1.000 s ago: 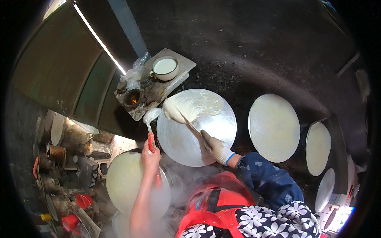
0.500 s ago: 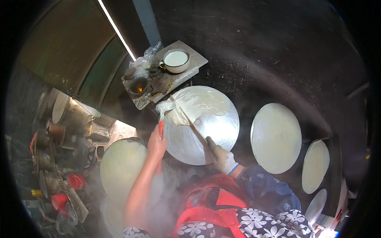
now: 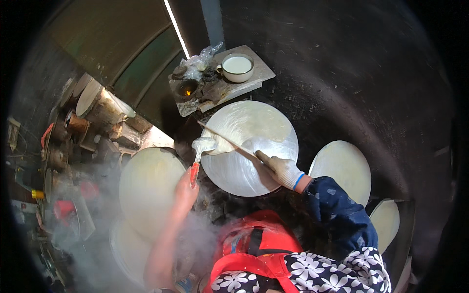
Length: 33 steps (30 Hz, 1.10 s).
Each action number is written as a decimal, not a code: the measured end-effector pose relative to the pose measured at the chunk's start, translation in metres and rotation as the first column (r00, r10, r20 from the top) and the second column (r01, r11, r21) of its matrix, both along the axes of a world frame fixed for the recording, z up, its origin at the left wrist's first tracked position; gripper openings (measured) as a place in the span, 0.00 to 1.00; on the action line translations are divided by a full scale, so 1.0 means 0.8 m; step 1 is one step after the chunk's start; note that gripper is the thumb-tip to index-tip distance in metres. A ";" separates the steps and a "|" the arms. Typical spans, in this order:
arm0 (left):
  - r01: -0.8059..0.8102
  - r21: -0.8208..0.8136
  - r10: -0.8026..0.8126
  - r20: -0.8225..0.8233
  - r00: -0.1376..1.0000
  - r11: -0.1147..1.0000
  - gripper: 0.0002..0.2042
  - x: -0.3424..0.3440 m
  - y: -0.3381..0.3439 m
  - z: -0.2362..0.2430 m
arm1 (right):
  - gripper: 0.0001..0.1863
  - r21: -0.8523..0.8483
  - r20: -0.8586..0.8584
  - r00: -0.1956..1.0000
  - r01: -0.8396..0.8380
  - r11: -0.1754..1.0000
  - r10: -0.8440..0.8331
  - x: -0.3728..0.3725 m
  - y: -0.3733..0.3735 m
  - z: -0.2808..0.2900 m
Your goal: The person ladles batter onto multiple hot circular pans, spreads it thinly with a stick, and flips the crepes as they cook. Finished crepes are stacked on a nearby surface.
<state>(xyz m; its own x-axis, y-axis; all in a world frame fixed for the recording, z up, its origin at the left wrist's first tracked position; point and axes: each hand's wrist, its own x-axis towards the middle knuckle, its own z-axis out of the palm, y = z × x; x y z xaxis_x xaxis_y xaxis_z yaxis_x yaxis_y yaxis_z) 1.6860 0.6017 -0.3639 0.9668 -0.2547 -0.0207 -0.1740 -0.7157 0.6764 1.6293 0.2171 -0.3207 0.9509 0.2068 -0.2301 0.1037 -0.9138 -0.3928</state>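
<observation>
L hand gripping red-handled ladle, gloved R hand gripping thin stick; batter on approx. upper half of griddle (rest bare, prob. left to coat)

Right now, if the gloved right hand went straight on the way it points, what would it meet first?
Following its thin stick, the right hand would likely meet the pale batter on the round metal plate; its height is unclear, so it might pass above.
</observation>
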 end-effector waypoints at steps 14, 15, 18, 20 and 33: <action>-0.071 -0.005 0.066 -0.298 0.952 0.997 0.30 -0.122 -0.015 0.088 | 0.32 -0.041 0.100 0.995 0.009 0.999 -0.005 0.002 -0.065 -0.039; -0.046 0.000 0.044 -0.273 0.961 0.999 0.31 -0.128 -0.011 0.086 | 0.32 -0.023 0.065 0.996 -0.063 0.998 0.065 -0.006 -0.064 -0.035; 0.040 -0.002 -0.039 -0.257 0.966 0.999 0.31 -0.141 0.003 0.087 | 0.31 0.020 -0.050 0.973 -0.223 0.975 0.224 -0.045 -0.073 0.005; 0.106 -0.034 -0.111 -0.321 0.941 0.994 0.31 -0.150 0.006 0.098 | 0.29 0.013 -0.152 0.968 -0.198 0.980 0.198 -0.087 -0.089 0.034; -0.093 -0.277 -0.008 -0.344 0.939 0.956 0.27 -0.148 -0.015 0.071 | 0.40 0.249 0.237 0.875 0.366 0.897 -0.422 -0.176 0.137 -0.095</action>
